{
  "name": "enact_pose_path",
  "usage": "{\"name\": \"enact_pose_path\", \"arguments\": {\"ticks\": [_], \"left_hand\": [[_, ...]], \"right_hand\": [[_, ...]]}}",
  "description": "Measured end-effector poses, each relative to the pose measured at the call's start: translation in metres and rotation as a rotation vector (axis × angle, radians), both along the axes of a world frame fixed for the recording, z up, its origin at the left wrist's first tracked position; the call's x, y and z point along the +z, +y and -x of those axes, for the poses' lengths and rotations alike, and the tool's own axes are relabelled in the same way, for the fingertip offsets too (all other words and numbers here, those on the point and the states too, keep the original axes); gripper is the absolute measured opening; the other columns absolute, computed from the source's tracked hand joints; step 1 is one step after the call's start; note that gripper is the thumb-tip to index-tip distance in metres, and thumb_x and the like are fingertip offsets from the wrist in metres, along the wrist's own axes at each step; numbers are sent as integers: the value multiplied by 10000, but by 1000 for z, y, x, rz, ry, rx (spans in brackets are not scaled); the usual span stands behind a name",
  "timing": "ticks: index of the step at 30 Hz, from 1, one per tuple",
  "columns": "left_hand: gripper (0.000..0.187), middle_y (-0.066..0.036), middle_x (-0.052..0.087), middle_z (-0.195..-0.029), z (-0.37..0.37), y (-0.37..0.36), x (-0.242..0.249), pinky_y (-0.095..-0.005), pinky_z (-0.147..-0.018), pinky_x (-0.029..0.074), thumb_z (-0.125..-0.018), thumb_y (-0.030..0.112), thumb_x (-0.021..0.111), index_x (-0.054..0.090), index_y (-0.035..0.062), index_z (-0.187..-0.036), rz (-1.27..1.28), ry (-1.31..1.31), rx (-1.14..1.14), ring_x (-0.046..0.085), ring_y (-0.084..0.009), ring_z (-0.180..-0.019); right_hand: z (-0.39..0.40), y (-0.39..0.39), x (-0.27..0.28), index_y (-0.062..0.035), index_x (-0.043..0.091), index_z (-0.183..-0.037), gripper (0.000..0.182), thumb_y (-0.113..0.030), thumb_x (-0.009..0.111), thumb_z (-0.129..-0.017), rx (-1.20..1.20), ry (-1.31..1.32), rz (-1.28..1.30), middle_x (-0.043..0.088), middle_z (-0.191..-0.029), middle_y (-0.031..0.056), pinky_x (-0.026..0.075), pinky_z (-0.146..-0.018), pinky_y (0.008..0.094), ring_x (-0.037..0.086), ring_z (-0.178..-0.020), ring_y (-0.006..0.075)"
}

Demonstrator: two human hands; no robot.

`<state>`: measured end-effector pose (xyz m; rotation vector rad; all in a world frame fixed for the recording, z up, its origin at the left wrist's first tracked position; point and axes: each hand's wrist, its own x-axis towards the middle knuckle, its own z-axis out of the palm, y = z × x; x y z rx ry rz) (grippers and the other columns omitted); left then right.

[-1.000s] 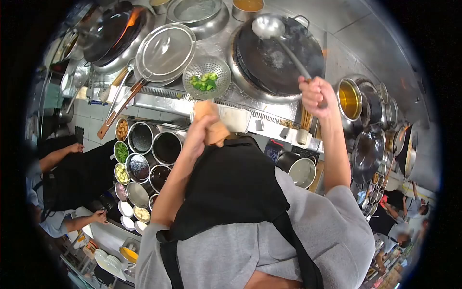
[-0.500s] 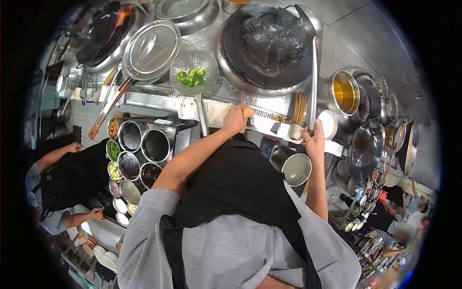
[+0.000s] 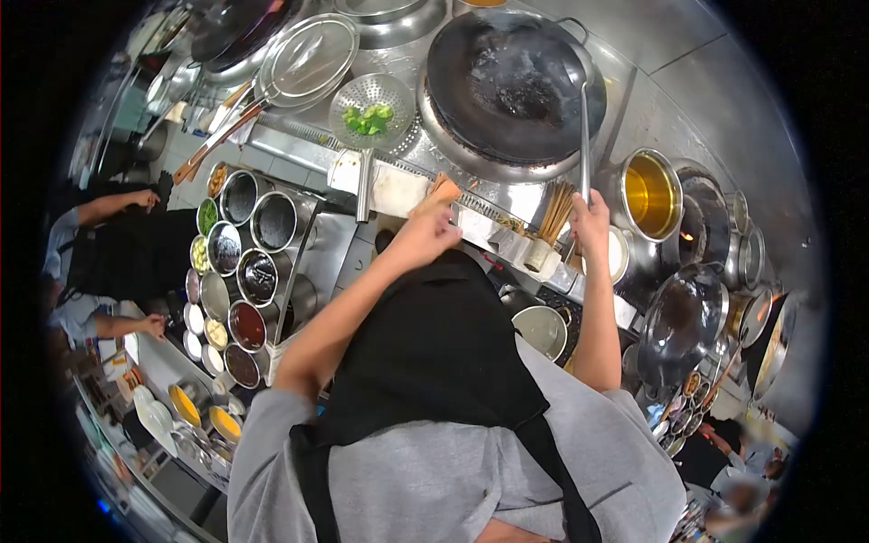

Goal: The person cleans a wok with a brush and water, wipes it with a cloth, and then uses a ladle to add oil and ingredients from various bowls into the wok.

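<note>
My right hand is wrapped round the end of a long-handled metal ladle. The ladle's head rests over the right side of a large dark wok, which has a wet sheen inside. At the front ledge, my left hand has its fingers closed at a folded orange-brown cloth, which sticks out above them. Left of the wok, a perforated strainer carries green vegetable pieces, its handle pointing toward me. A bamboo brush stands on the ledge near my right hand.
A pot of yellow oil stands right of the wok. Pans with dark sauces and small containers fill the left side. A wire-mesh skimmer lies at the upper left. Another person's hand shows at the far left.
My left hand and the cloth have shifted left along the ledge. The ladle head has come nearer, down the wok's right side. The whole view has tilted slightly.
</note>
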<state>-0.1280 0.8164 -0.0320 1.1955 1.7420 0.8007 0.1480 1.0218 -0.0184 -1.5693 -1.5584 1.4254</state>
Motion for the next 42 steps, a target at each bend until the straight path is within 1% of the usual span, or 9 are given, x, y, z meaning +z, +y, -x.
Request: {"name": "enact_pose_path", "arguments": {"ticks": [5,17,21,25,26,31,37,39,42], "left_hand": [[292,-49,662,-1085,-34,-87,144,-270,-863,494,-987,159,625,585,23,-1242,58,-444,-6,622,-107,-956],[232,-62,661,-1050,-72,-175,199,-257,-852,489,-976,68,610,600,31,-1205,-149,-579,530,611,-102,-933],[240,-62,665,-1003,-65,-182,207,-259,-794,488,-955,70,637,607,44,-1191,-158,-412,308,615,-90,-892],[108,-112,660,-786,4,-223,272,-328,-660,533,-924,85,633,680,14,-989,-419,-411,-902,644,-219,-671],[143,-147,676,-770,1,-240,300,-353,-556,533,-909,116,662,687,9,-999,-1071,-187,-1076,647,-242,-599],[228,-175,703,-908,-6,-298,383,-334,-675,582,-941,120,525,686,-38,-970,-1082,-221,-880,707,-250,-741],[215,-167,707,-908,3,-298,357,-351,-668,574,-941,158,571,691,-15,-983,-1063,-277,-971,705,-258,-738],[213,-164,708,-908,13,-291,352,-357,-665,572,-941,171,587,693,-8,-988,-1037,-263,-1004,704,-260,-737],[212,-160,710,-908,24,-286,349,-366,-662,568,-941,189,610,696,3,-995,-980,-222,-1025,703,-263,-735]], "right_hand": [[5,6,-41,-49,572,-1074,138,-153,579,-982,118,141,143,484,-607,-24,378,-390,240,452,-453,72],[36,36,-39,-47,534,-1020,151,-193,566,-995,93,125,38,490,-634,4,400,-369,279,450,-444,92],[45,1,-46,-85,510,-1028,116,-198,534,-1011,66,277,279,484,-662,-3,403,-378,284,453,-466,103],[33,-15,-43,-53,532,-1095,127,-149,514,-1014,87,827,761,441,-660,-30,371,-379,239,431,-468,59],[30,-17,-41,-29,532,-1107,130,-112,499,-1013,104,1066,957,418,-656,-43,360,-380,218,420,-464,36],[36,-22,-4,28,512,-1028,96,-37,450,-992,139,1360,1178,452,-660,-37,370,-397,205,426,-439,33],[34,-18,13,-24,524,-968,52,-59,491,-947,152,995,1102,462,-606,-25,398,-395,239,451,-431,66],[31,-32,16,-45,513,-954,57,-88,532,-922,327,18,189,483,-591,-6,399,-371,269,466,-417,93],[21,-27,15,-37,514,-1020,162,-110,590,-897,308,56,126,500,-606,9,387,-345,289,468,-405,112]]}}
